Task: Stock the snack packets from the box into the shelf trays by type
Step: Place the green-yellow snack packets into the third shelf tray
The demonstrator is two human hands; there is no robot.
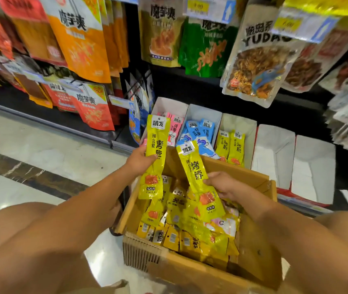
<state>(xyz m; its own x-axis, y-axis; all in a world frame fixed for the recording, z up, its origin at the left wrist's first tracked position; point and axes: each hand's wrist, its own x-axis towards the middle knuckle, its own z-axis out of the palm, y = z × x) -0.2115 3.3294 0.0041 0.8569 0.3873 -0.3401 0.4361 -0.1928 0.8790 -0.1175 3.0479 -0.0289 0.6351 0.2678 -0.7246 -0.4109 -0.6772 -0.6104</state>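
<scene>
Bare forearms (67, 209), box (253, 272), marble floor (41, 145), shelves (200, 90)

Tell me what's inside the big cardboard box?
Inside the cardboard box lies a loose heap of yellow snack packets, with a pale pink packet peeking out on the right. Whatever lies under the heap, and the box floor, is covered.

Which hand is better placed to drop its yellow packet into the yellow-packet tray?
Right. The right hand holds its yellow packet closer to the yellow-packet tray; the left hand holds the other yellow packet before the pink-packet tray.
</scene>
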